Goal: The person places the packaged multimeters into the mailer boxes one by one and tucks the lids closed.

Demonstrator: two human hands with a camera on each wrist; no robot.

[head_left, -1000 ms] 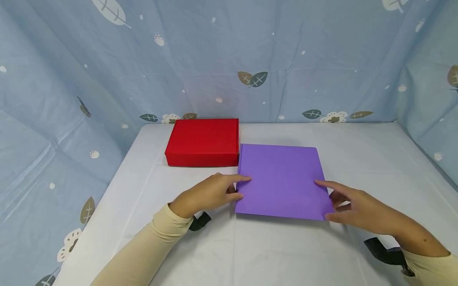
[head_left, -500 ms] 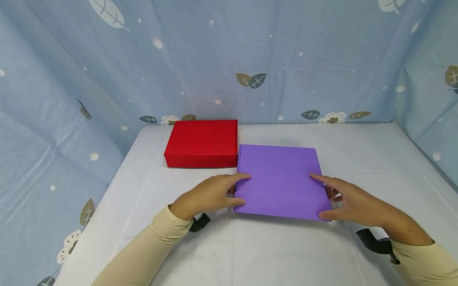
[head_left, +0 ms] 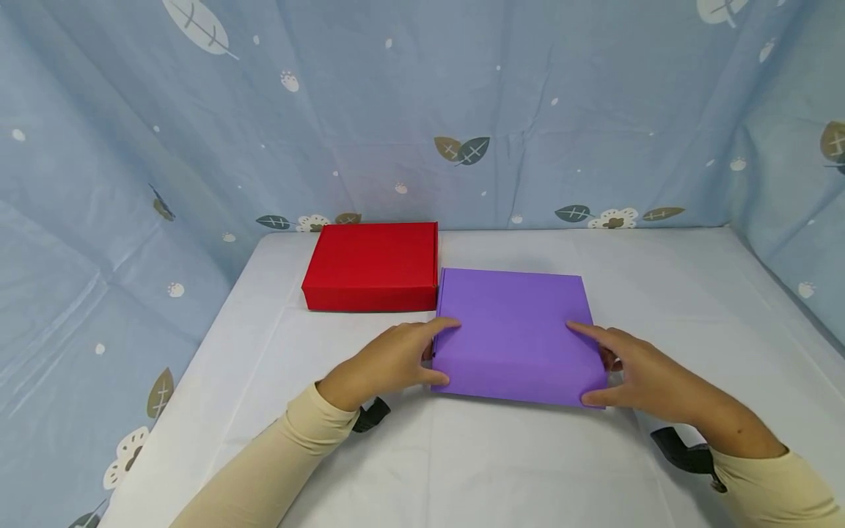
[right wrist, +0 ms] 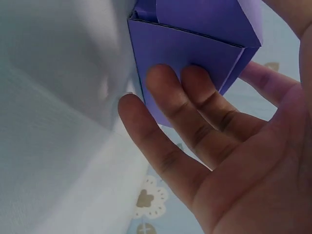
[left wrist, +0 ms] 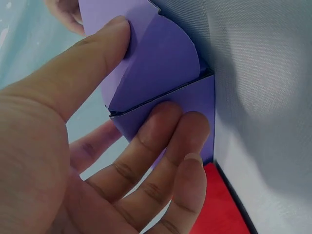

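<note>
A purple cardboard box (head_left: 511, 312) lies on the white-covered table, its lid down over the top and its front panel bent downward. My left hand (head_left: 389, 359) holds its left side, index finger on the lid, thumb on the front panel. In the left wrist view, the other fingers press the side wall, beside a rounded flap (left wrist: 168, 58). At the opposite side my right hand (head_left: 650, 374) grips likewise, with thumb at the front corner. Its lower fingers touch the side wall (right wrist: 151, 51) in the right wrist view, where a gap shows below the lid panel.
A closed red box (head_left: 376, 257) sits at the back left, very near the purple box's left rear corner. Blue patterned cloth (head_left: 370, 110) hangs behind and at both sides of the table (head_left: 515, 462).
The purple lid's front panel has tilted down, and a crease now shows along the front. My right hand has shifted left and inward onto the box; my left thumb has slid slightly lower.
</note>
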